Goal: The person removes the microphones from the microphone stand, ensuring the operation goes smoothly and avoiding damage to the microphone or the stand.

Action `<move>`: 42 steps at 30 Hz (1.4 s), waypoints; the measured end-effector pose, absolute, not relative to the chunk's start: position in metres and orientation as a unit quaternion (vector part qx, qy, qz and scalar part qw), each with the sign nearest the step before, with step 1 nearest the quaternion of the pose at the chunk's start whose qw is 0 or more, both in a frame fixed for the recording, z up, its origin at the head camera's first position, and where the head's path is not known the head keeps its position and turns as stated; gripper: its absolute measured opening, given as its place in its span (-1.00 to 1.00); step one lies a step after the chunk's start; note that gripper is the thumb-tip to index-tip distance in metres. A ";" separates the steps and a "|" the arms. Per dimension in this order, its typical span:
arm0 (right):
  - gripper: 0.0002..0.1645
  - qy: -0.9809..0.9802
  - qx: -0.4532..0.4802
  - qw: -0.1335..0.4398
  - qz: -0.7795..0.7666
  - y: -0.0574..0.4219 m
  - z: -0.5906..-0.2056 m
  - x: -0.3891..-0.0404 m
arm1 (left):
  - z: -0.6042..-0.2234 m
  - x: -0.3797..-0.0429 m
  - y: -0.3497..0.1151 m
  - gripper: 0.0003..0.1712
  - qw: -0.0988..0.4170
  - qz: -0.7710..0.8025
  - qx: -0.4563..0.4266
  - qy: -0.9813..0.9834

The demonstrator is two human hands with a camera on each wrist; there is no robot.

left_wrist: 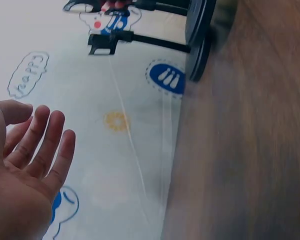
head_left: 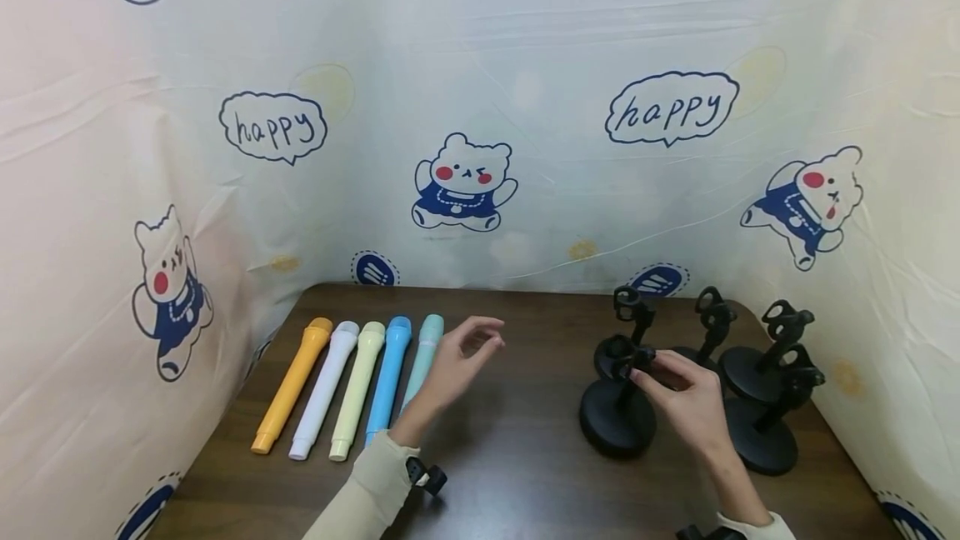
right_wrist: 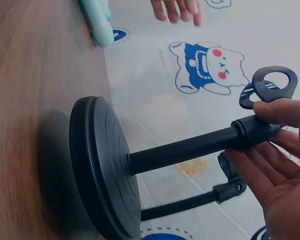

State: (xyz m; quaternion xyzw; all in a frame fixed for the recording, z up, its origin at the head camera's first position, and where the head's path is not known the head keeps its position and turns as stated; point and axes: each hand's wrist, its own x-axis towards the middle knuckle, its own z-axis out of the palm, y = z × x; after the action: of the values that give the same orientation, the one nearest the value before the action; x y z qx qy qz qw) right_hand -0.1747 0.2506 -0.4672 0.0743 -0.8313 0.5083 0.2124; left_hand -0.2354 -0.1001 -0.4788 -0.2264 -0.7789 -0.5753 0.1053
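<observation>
My right hand (head_left: 692, 405) grips a black desktop microphone stand (head_left: 617, 421) near its top, with thumb and fingers around the neck just under the ring-shaped clip (right_wrist: 275, 85). The stand's round base (right_wrist: 102, 165) is down at the tabletop in the head view, its post upright. My left hand (head_left: 457, 361) is in the air over the middle-left of the table, fingers loosely bent and holding nothing. In the head view it overlaps the teal toy microphone (head_left: 431, 336); the left wrist view shows the palm and relaxed fingers (left_wrist: 52, 145).
Left of the teal one lie blue (head_left: 390, 373), pale yellow (head_left: 358, 390), white (head_left: 324, 390) and orange (head_left: 292, 386) microphones, side by side. More black stands (head_left: 761, 436) cluster at the right of the brown table (head_left: 525, 457). A patterned cloth (head_left: 555, 190) hangs around the back and sides.
</observation>
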 end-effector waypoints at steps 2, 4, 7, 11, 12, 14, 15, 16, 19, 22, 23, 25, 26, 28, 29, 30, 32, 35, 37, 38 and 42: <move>-0.73 -0.832 0.065 0.212 0.508 0.254 -0.468 -0.173 | -0.478 -0.236 -0.107 -0.72 0.105 -0.575 -0.212 -0.783; -0.74 -0.833 0.056 0.214 0.507 0.257 -0.468 -0.172 | -0.478 -0.237 -0.113 -0.71 0.110 -0.571 -0.202 -0.788; -0.75 -0.832 0.045 0.216 0.509 0.261 -0.468 -0.170 | -0.478 -0.239 -0.122 -0.72 0.121 -0.564 -0.187 -0.796; -0.74 -0.835 0.030 0.222 0.502 0.269 -0.469 -0.167 | -0.480 -0.241 -0.133 -0.73 0.128 -0.564 -0.170 -0.798; -0.74 -0.836 0.023 0.223 0.500 0.271 -0.469 -0.167 | -0.481 -0.242 -0.135 -0.74 0.128 -0.567 -0.168 -0.796; -0.73 -0.837 0.008 0.224 0.498 0.276 -0.469 -0.166 | -0.481 -0.243 -0.139 -0.74 0.126 -0.574 -0.164 -0.793; -0.73 -0.837 0.000 0.223 0.500 0.278 -0.469 -0.166 | -0.482 -0.243 -0.140 -0.74 0.125 -0.576 -0.162 -0.791; -0.73 -0.836 -0.009 0.222 0.501 0.280 -0.469 -0.165 | -0.482 -0.244 -0.142 -0.74 0.125 -0.579 -0.160 -0.790; -0.71 -0.838 -0.030 0.219 0.498 0.286 -0.469 -0.165 | -0.483 -0.245 -0.147 -0.74 0.123 -0.581 -0.154 -0.789; -0.70 -0.842 -0.047 0.217 0.491 0.291 -0.471 -0.165 | -0.482 -0.244 -0.151 -0.74 0.122 -0.585 -0.149 -0.788; -0.70 -0.843 -0.052 0.218 0.489 0.292 -0.471 -0.165 | -0.482 -0.244 -0.152 -0.74 0.121 -0.586 -0.148 -0.788; -0.69 -0.843 -0.058 0.221 0.487 0.294 -0.473 -0.165 | -0.481 -0.244 -0.154 -0.75 0.120 -0.586 -0.144 -0.788; -0.69 -0.843 -0.059 0.223 0.486 0.296 -0.474 -0.165 | -0.480 -0.244 -0.155 -0.75 0.121 -0.586 -0.142 -0.788; -0.69 -0.843 -0.061 0.230 0.482 0.298 -0.475 -0.165 | -0.480 -0.245 -0.156 -0.76 0.121 -0.585 -0.140 -0.790; -0.69 -0.842 -0.063 0.233 0.482 0.299 -0.475 -0.164 | -0.481 -0.245 -0.156 -0.76 0.121 -0.584 -0.139 -0.790; -0.69 -0.843 -0.063 0.235 0.481 0.300 -0.476 -0.164 | -0.481 -0.245 -0.156 -0.76 0.122 -0.584 -0.139 -0.790; -0.69 -0.844 -0.066 0.236 0.476 0.302 -0.477 -0.163 | -0.481 -0.245 -0.157 -0.76 0.122 -0.584 -0.139 -0.790; -0.67 -0.849 -0.073 0.233 0.468 0.305 -0.480 -0.162 | -0.482 -0.245 -0.157 -0.75 0.125 -0.585 -0.139 -0.789; -0.66 -0.851 -0.078 0.231 0.465 0.307 -0.481 -0.162 | -0.483 -0.246 -0.158 -0.75 0.127 -0.585 -0.139 -0.789; -0.66 -0.851 -0.080 0.229 0.465 0.308 -0.482 -0.162 | -0.484 -0.246 -0.158 -0.76 0.128 -0.584 -0.139 -0.790; -0.66 -0.855 -0.077 0.221 0.463 0.310 -0.483 -0.162 | -0.485 -0.247 -0.158 -0.74 0.132 -0.579 -0.141 -0.792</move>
State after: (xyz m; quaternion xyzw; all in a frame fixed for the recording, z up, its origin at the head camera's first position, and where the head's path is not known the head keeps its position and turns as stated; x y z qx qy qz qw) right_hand -0.1624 0.3098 -0.4827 -0.0768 -0.8550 0.4630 0.2206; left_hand -0.2473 -0.1582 -0.4848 -0.1408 -0.7924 -0.5786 0.1321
